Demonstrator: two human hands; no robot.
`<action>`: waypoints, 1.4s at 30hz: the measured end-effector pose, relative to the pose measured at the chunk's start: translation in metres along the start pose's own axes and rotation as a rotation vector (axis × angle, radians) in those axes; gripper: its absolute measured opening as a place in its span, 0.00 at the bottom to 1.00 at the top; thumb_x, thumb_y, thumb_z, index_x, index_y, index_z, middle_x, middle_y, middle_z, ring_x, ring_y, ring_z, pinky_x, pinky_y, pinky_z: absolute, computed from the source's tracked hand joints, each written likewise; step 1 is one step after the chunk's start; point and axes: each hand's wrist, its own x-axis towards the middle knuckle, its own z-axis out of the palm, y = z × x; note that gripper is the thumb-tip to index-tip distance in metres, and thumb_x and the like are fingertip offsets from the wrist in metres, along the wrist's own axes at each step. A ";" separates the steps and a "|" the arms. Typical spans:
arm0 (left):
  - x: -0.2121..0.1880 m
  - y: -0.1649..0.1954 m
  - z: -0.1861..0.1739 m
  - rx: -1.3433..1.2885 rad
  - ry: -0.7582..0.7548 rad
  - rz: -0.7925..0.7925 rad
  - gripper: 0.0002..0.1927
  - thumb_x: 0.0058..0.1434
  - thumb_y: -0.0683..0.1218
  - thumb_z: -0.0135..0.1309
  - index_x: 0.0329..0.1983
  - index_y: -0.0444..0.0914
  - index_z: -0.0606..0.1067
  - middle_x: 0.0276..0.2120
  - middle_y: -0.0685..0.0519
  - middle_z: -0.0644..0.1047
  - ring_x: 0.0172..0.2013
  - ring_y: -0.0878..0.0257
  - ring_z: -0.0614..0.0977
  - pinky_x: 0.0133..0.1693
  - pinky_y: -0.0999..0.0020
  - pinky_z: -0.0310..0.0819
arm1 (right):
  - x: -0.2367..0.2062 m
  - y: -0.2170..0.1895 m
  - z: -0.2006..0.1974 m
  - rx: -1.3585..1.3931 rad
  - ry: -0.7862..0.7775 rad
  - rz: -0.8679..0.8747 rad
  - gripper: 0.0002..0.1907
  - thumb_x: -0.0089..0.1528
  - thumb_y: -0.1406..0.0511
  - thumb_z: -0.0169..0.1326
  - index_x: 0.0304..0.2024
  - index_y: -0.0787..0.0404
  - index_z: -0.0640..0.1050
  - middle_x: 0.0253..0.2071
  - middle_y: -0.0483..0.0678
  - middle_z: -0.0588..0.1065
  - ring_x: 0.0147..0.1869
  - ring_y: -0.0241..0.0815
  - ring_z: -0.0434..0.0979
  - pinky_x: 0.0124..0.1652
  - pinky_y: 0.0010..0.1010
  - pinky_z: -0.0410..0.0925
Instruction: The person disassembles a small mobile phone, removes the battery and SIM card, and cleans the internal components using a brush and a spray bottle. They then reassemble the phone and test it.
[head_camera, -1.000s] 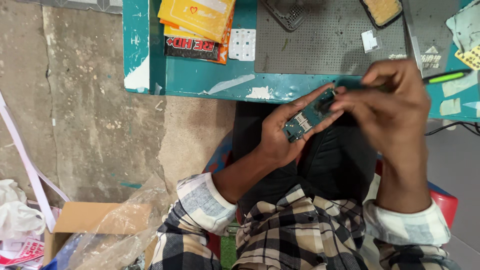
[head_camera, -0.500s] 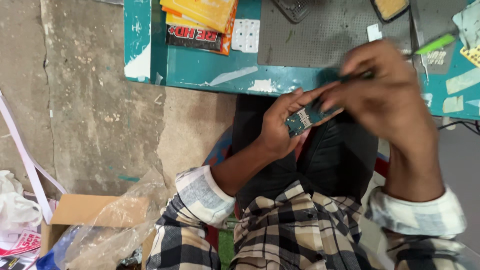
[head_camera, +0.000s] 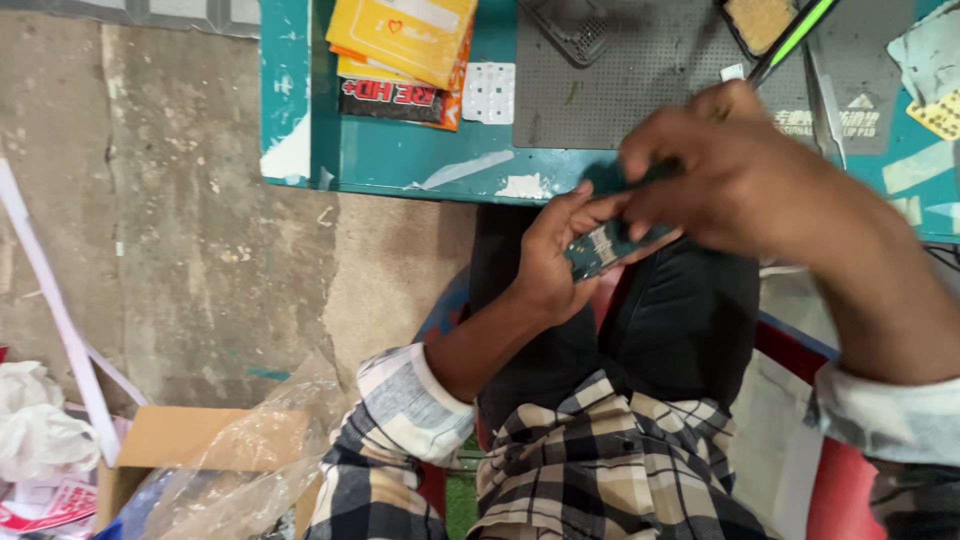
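My left hand (head_camera: 556, 255) holds a small green circuit board (head_camera: 600, 248) over my lap, just below the edge of the teal table (head_camera: 400, 160). My right hand (head_camera: 735, 175) closes over the board's right end, its fingers pinching it from above and hiding much of it. Whether the right hand also holds a tool is hidden. Both sleeves are plaid with light cuffs.
On the teal table lie yellow and orange packets (head_camera: 405, 40), a small white button sheet (head_camera: 490, 92), a grey perforated mat (head_camera: 620, 85), a green-handled tool (head_camera: 795, 35) and a dark tray (head_camera: 762, 20). A cardboard box (head_camera: 185, 445) with clear plastic sits on the concrete floor at left.
The view has shifted, so table and hands sit higher and further right. My right hand has moved over the board, covering more of it. My left hand keeps its hold.
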 end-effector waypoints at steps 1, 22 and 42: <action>-0.002 0.002 0.001 -0.007 0.024 -0.017 0.37 0.81 0.58 0.28 0.68 0.18 0.62 0.60 0.33 0.72 0.65 0.41 0.73 0.74 0.44 0.58 | 0.001 0.001 0.001 0.096 0.047 0.061 0.09 0.51 0.71 0.67 0.35 0.58 0.85 0.47 0.50 0.74 0.47 0.44 0.73 0.48 0.33 0.64; 0.004 0.003 0.003 -0.008 0.013 -0.015 0.38 0.81 0.59 0.26 0.67 0.18 0.65 0.62 0.35 0.74 0.66 0.41 0.73 0.73 0.44 0.59 | -0.012 0.021 0.022 0.174 0.037 0.049 0.09 0.52 0.71 0.69 0.35 0.59 0.84 0.42 0.52 0.76 0.42 0.42 0.78 0.42 0.30 0.71; 0.002 0.007 0.006 -0.004 0.050 -0.039 0.38 0.80 0.61 0.28 0.67 0.20 0.64 0.63 0.31 0.72 0.66 0.38 0.72 0.73 0.43 0.59 | 0.012 0.006 0.008 0.249 -0.096 0.276 0.08 0.53 0.60 0.64 0.36 0.47 0.84 0.48 0.33 0.73 0.45 0.33 0.75 0.46 0.31 0.65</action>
